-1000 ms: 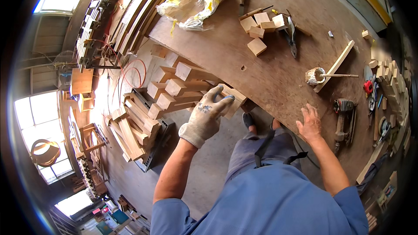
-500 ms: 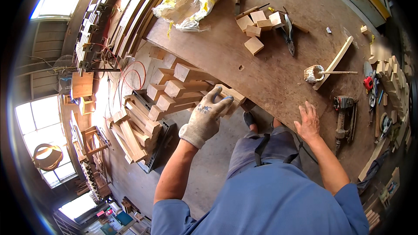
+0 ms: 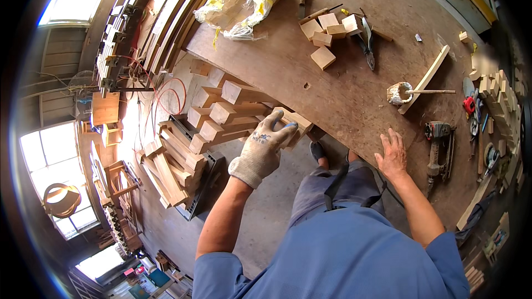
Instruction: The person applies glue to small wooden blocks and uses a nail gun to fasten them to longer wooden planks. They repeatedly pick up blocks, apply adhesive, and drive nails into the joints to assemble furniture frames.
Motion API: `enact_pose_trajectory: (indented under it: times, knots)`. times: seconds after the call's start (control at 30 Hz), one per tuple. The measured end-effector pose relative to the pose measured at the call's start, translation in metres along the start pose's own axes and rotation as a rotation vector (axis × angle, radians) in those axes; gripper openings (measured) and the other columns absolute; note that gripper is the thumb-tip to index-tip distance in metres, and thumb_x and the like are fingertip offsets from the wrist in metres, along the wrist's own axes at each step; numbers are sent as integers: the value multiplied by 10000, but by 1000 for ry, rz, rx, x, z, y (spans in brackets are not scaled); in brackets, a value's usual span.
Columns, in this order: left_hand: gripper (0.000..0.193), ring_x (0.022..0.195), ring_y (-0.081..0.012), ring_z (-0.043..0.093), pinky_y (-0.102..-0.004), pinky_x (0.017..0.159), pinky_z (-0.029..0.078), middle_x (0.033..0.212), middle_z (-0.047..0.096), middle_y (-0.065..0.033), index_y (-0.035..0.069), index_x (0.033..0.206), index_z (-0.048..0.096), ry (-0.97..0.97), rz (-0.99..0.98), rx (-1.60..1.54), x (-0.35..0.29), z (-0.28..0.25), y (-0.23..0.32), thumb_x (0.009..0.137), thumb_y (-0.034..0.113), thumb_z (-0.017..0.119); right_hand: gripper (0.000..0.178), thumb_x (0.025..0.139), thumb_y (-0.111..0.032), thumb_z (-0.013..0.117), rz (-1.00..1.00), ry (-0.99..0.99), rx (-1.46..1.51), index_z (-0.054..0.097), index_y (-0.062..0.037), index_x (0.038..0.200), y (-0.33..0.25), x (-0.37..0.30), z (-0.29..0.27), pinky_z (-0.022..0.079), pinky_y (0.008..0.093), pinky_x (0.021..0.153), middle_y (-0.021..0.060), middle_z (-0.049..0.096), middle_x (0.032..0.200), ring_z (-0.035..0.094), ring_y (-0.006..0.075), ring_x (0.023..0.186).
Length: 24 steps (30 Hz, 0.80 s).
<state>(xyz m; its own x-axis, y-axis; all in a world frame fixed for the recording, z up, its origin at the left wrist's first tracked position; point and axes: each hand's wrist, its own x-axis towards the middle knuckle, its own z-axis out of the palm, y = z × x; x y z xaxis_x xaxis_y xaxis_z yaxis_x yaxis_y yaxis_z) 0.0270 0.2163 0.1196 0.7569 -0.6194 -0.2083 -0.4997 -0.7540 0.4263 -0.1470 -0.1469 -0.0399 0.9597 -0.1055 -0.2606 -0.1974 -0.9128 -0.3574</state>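
Note:
My left hand (image 3: 259,148), in a pale work glove with blue markings, is curled at the workbench's near edge. Its thumb and fingers close against a light wooden piece (image 3: 300,123); the other fingertips are hidden. Just left of the glove, several thick wooden bars (image 3: 233,112) are stacked with their ends outward. Bare, my right hand (image 3: 393,155) rests palm down on the near edge of the workbench (image 3: 346,108), fingers spread and holding nothing. To its right lies a pneumatic nail gun (image 3: 438,152).
Small wooden blocks (image 3: 323,57) and pliers (image 3: 367,47) lie farther back. A crusted pot (image 3: 399,93) with a stick stands by a wooden strip (image 3: 429,75). Crumpled plastic (image 3: 244,3) covers the far left corner. More bars (image 3: 169,174) sit on a low rack at left.

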Motion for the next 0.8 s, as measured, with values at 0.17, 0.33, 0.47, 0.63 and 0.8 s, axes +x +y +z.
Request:
enact_pose_trajectory:
  times: [0.17, 0.33, 0.47, 0.63, 0.8]
  knots:
    - [683, 1309, -455, 622, -453, 1044, 586, 1563, 489, -265, 208, 1380, 683, -5, 0, 8, 0, -1, 1, 779, -115, 710, 716, 778, -188, 893, 1, -1, 1, 602, -25, 1412, -1, 0, -1, 400, 479, 1214, 224, 450, 1571, 425, 413, 1455]
    - [588, 1365, -433, 574, -473, 1071, 543, 1547, 508, -224, 234, 1375, 691, -39, -52, -12, 0, -1, 3, 861, -47, 647, 719, 787, -192, 891, 7, -8, -12, 594, -25, 1420, -1, 0, 0, 395, 477, 1220, 218, 439, 1576, 415, 409, 1462]
    - [619, 1352, -437, 586, -466, 1067, 556, 1549, 505, -233, 230, 1375, 690, -27, -34, 6, 1, -2, 3, 833, -70, 671, 719, 790, -191, 889, 7, -11, -10, 592, -29, 1424, -1, 0, 0, 396, 477, 1220, 217, 437, 1576, 412, 407, 1465]
    - [683, 1324, -444, 615, -448, 1059, 581, 1557, 500, -248, 218, 1373, 686, -15, -10, 34, 2, -4, 4, 778, -114, 732, 709, 789, -193, 889, 9, -8, -12, 600, -29, 1416, -1, -1, 0, 398, 475, 1218, 218, 439, 1577, 410, 405, 1467]
    - [773, 1393, -448, 557, -449, 1081, 565, 1593, 458, -261, 219, 1454, 641, -6, -56, -8, -3, -8, 4, 766, -131, 671, 707, 788, -190, 886, 10, -10, -4, 602, -28, 1415, -1, 0, 0, 401, 476, 1214, 222, 440, 1580, 410, 407, 1468]
